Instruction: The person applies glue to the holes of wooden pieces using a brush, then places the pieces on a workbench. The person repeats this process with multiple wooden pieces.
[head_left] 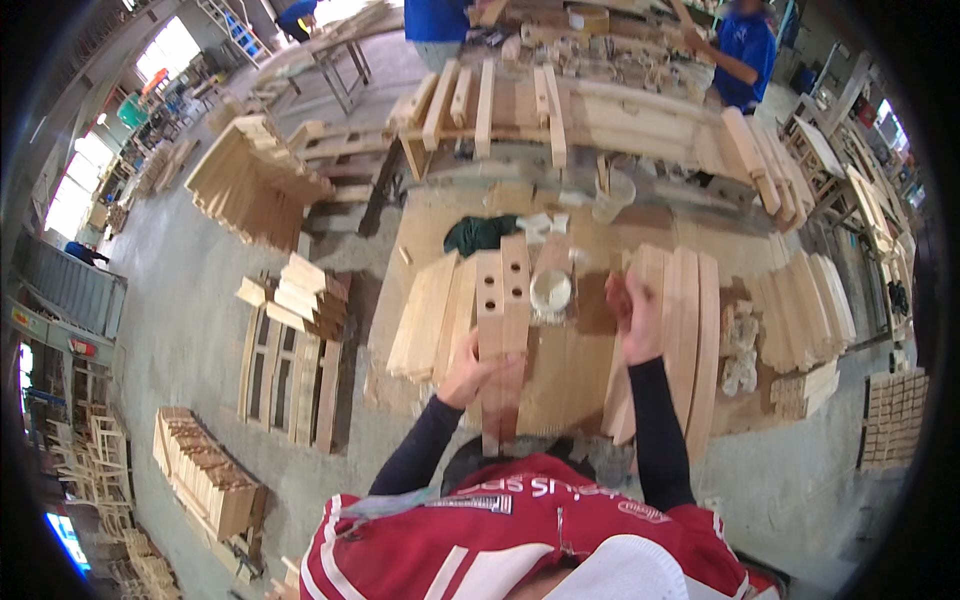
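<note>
My left hand [470, 374] is closed round the near part of two wooden slats [503, 335] that stand side by side, each with dark round holes toward its far end. To the right, my right hand [632, 312] is raised with its fingers curled together; whatever they may hold is too small to see. It is beside a row of long, pale wooden boards [680, 330]. Between my hands stands a round white pot [551, 291] with whitish contents. More wooden boards [425, 315] lie just left of the held slats.
A dark green cloth [482, 235] lies beyond the slats, with a whitish bucket [613, 192] farther back. A long bench [640, 125] bears several timber pieces. Wood stacks [250, 185] and a pallet [290, 375] stand left. Persons in blue [745, 55] work across the bench.
</note>
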